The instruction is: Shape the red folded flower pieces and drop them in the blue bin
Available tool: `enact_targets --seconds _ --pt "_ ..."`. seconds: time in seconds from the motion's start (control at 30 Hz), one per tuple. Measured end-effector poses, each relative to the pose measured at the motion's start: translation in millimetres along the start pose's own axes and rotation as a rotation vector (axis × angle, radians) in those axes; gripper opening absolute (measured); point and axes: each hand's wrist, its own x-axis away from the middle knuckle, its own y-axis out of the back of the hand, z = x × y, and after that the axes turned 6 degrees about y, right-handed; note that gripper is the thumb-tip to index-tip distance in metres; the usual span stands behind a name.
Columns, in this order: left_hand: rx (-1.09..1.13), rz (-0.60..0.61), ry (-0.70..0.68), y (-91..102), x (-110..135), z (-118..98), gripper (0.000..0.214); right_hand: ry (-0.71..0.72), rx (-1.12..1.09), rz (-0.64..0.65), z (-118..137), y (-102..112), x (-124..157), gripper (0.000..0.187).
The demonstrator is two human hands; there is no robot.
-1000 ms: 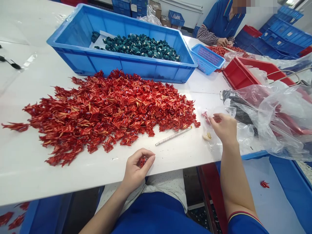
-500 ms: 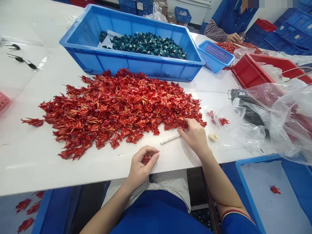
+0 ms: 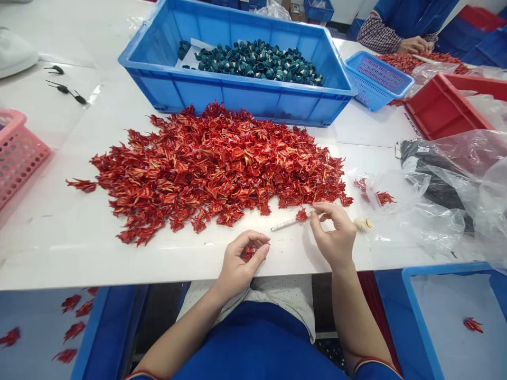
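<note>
My left hand (image 3: pixel 241 261) rests at the table's front edge, its fingers curled around a small red folded piece (image 3: pixel 249 253). My right hand (image 3: pixel 335 229) hovers just right of a white stick (image 3: pixel 285 225), fingertips apart and close to a red folded piece (image 3: pixel 301 214) lying at the stick's end. A large heap of red folded foil pieces (image 3: pixel 214 169) covers the white table (image 3: pixel 79 258) beyond my hands. A pale crumpled scrap (image 3: pixel 363 224) lies to the right of my right hand.
A blue crate (image 3: pixel 237 100) of teal rings (image 3: pixel 257 63) stands behind the heap. Clear plastic bags (image 3: pixel 435 221) and a red crate (image 3: pixel 447 105) crowd the right. A co-worker's hand (image 3: pixel 414 45) works at the far end. Blue trays (image 3: pixel 420 316) sit below the table edge.
My right hand has lifted from the heap's edge and moved right, and a red piece now lies at the stick's end. The view has shifted, bringing a pink basket in at left.
</note>
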Motion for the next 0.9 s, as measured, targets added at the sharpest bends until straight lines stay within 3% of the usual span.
enact_targets --seconds 0.13,0.2,0.43,0.63,0.73,0.9 --pt "0.003 0.005 -0.007 0.1 0 1 0.009 -0.003 0.107 0.162 2 -3 5 0.019" --pt "0.006 0.002 -0.015 0.1 0 1 0.008 0.000 0.061 0.193 2 -4 7 0.012" --pt "0.039 0.020 -0.003 -1.1 0 0 0.008 -0.157 -0.191 0.018 15 -9 22 0.006" --pt "0.047 0.031 0.013 -0.8 1 0 0.010 0.015 0.084 0.114 26 -23 18 0.021" --pt "0.030 0.020 0.012 -0.5 1 0 0.010 0.075 0.183 0.174 27 -32 15 0.015" --pt "0.052 -0.011 0.003 -1.8 0 1 0.013 0.045 -0.072 0.134 32 -33 15 0.015"
